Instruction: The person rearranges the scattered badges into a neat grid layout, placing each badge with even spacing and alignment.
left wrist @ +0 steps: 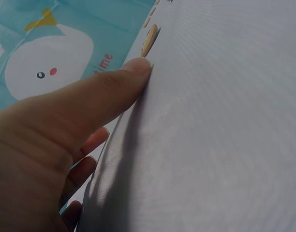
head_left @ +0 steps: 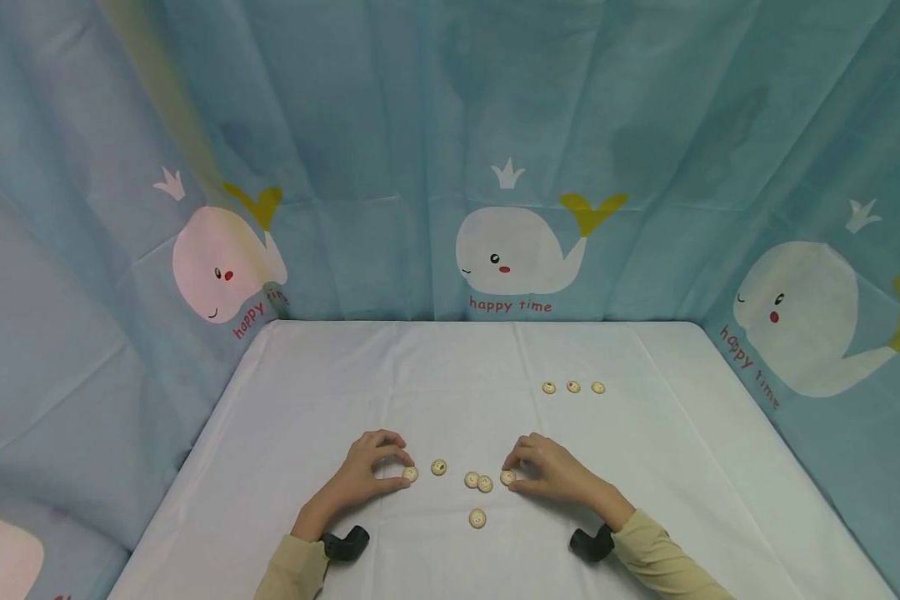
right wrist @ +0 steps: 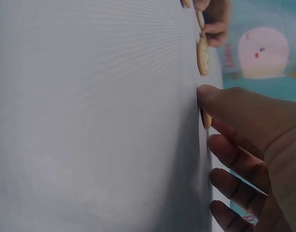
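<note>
In the head view, my left hand (head_left: 371, 471) pinches a round wooden button (head_left: 410, 473) between thumb and index finger on the white table. My right hand (head_left: 551, 471) grips another wooden button (head_left: 507, 477) the same way, its other fingers loosely bent. Between the hands lie a button with dark holes (head_left: 438, 467) and two buttons touching or overlapping (head_left: 472, 480). Nearer the front is a single button (head_left: 477, 518). From the left wrist, the thumb (left wrist: 136, 67) hides the held button. On the right wrist side, part of the gripped button (right wrist: 207, 119) shows behind the thumb.
Three more buttons (head_left: 573, 387) form a row toward the back right of the white-covered table (head_left: 330, 375). Blue curtains (head_left: 360, 167) printed with whales hang at the back and both sides. Dark wrist devices (head_left: 347, 543) sit at both cuffs.
</note>
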`<state>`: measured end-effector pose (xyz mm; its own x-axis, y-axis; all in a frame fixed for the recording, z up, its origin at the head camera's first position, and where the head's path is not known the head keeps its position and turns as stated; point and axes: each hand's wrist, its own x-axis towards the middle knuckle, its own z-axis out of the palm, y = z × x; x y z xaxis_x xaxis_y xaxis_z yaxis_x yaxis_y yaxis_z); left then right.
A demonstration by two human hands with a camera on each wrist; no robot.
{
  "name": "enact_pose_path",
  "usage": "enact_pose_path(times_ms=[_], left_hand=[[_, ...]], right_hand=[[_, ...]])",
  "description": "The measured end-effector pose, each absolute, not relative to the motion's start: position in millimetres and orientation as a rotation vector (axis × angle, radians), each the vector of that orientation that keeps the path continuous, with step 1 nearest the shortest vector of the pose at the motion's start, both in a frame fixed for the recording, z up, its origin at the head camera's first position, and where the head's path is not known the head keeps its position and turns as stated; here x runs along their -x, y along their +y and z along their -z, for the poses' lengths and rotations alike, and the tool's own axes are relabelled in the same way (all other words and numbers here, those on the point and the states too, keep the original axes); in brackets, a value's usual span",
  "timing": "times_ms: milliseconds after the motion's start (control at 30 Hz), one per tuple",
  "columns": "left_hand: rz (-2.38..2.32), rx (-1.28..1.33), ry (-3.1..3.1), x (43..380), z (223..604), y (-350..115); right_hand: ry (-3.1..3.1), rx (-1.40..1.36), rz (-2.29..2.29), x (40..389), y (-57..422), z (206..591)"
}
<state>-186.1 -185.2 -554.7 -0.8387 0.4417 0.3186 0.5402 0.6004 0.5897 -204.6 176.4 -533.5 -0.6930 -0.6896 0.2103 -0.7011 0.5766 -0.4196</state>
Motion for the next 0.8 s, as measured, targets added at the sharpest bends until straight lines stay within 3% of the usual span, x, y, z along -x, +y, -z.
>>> enact_pose_path(times_ms=[800], left_hand=[[1.052,0.839,-2.682,185.1,553.3,-184.6]], right_hand=[[-2.813,-1.045,-0.800,214.4,182.4,531.2]])
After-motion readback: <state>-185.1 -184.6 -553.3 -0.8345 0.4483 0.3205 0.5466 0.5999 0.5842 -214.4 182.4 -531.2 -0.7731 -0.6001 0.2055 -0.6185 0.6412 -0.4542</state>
